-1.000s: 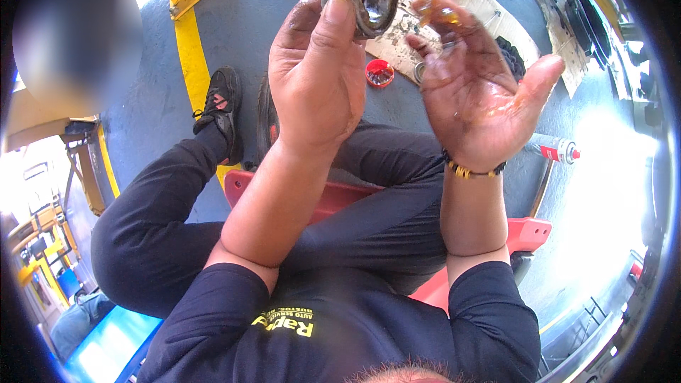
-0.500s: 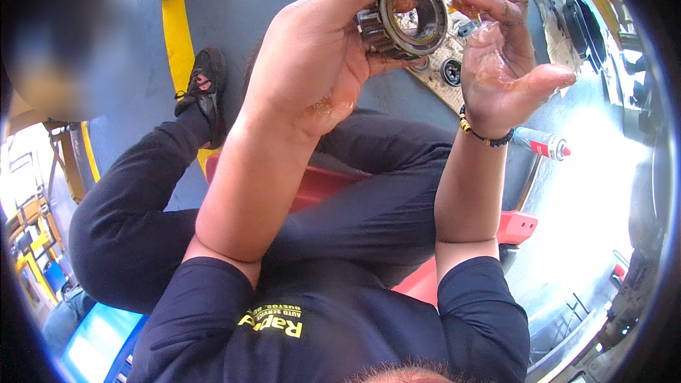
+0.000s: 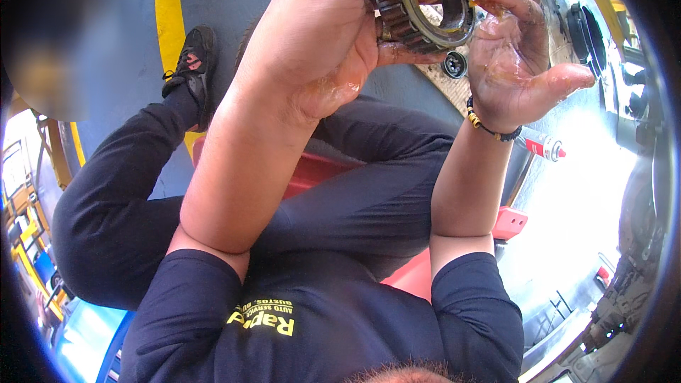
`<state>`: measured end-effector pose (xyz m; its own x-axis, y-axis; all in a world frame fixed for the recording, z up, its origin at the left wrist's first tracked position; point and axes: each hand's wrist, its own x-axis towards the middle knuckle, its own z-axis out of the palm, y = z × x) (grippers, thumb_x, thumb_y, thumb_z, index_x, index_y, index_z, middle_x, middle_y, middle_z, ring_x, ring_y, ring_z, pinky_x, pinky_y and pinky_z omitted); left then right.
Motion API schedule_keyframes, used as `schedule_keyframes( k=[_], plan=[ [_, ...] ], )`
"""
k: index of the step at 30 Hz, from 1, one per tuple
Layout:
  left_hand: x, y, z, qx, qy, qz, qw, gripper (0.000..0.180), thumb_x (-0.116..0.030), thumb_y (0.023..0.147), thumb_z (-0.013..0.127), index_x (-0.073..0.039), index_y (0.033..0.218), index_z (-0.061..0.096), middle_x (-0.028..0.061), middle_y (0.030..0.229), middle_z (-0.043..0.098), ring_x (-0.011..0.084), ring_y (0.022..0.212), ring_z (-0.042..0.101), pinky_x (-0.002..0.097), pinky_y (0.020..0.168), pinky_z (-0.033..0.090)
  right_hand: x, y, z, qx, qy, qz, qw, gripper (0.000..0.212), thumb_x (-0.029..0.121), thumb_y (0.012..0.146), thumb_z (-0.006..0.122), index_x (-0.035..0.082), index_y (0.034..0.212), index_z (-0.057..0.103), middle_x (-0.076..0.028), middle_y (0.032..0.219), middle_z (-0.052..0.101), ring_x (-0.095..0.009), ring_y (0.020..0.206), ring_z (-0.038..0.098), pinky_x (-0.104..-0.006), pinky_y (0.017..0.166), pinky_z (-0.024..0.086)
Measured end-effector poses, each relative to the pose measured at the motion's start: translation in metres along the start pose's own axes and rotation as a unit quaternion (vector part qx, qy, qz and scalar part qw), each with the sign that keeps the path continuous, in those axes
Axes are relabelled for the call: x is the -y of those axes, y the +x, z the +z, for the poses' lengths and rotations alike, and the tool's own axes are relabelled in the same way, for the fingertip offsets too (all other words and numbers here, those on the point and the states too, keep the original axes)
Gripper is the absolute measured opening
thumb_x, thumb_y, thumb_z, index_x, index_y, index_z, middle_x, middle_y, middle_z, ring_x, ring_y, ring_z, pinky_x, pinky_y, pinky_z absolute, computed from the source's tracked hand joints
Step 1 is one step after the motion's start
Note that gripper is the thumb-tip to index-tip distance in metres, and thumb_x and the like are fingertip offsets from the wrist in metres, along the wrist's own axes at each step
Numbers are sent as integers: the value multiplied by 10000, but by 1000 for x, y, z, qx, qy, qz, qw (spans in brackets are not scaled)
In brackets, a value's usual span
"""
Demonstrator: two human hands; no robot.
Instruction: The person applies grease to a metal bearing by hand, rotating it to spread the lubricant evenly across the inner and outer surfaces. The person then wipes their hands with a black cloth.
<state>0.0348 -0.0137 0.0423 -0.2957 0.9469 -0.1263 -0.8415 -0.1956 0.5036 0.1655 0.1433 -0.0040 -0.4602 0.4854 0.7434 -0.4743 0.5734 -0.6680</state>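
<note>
Up at the top of the view my left hand (image 3: 330,35) grips a tapered roller bearing (image 3: 425,10), its thumb along the upper edge and fingers around and below. The bearing is a dark metal ring with rollers along its side, and a fingertip shows through its bore. Beside it my right hand (image 3: 514,57) is open, palm up, with thumb and fingers apart. Amber grease coats that palm and its fingertips, which come close to the bearing's right rim. More grease smears the heel of my left hand. A beaded bracelet (image 3: 489,126) circles my right wrist.
Beyond the hands, a cardboard sheet (image 3: 447,89) on the grey floor bears a small round part (image 3: 454,64). A spray can (image 3: 546,147) lies right of my right wrist. A red plastic seat (image 3: 319,170) is under my legs. A black ring-shaped part (image 3: 587,39) stands at far right.
Both hands and the bearing have shifted slightly to the right in the view. My right fingers are now nearer the bearing's rim. The left hand keeps its grip.
</note>
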Motion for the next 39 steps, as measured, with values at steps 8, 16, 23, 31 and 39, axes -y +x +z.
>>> schedule_keyframes(
  k=[8, 16, 23, 31, 39],
  plan=[
    [-2, -5, 4, 13, -6, 19, 1000, 378, -211, 1094, 440, 89, 1316, 501, 185, 1106, 694, 263, 945, 746, 446, 797, 673, 28, 11, 12, 72, 73, -67, 992, 329, 247, 1077, 472, 14, 1104, 702, -215, 1254, 608, -336, 1231, 539, -432, 1036, 452],
    [-3, -1, 10, -62, 60, 28, 996, 370, -222, 1093, 462, 78, 1298, 529, 166, 1121, 694, 245, 968, 737, 425, 800, 665, -4, 16, -7, 60, -67, -188, 978, 688, 94, 1007, 574, 309, 1584, 267, -114, 1008, 698, -415, 1189, 564, -559, 1030, 426],
    [1, -2, 7, -36, 75, 28, 996, 373, -221, 1094, 463, 85, 1292, 539, 151, 1104, 692, 231, 925, 738, 407, 765, 663, 5, 6, -5, 21, -97, -93, 991, 234, 185, 1009, 582, 79, 1188, 689, -195, 1232, 597, -356, 1250, 525, -480, 1038, 432],
    [1, -3, 11, -46, 31, 17, 998, 382, -212, 1095, 457, 95, 1309, 532, 155, 1104, 691, 232, 912, 740, 398, 742, 667, -5, 18, -31, 128, -45, -83, 987, 937, 674, 941, 126, -5, 1098, 752, -263, 1430, 485, -323, 1329, 488, -481, 1141, 303],
    [1, -3, 10, -49, 67, 58, 995, 379, -211, 1100, 450, 99, 1300, 536, 160, 1095, 690, 226, 907, 740, 385, 753, 669, -12, 14, -39, 184, 78, -73, 977, 1307, 898, 822, -136, -24, 1053, 761, -299, 1435, 471, -346, 1348, 498, -512, 1154, 330]
  ],
)
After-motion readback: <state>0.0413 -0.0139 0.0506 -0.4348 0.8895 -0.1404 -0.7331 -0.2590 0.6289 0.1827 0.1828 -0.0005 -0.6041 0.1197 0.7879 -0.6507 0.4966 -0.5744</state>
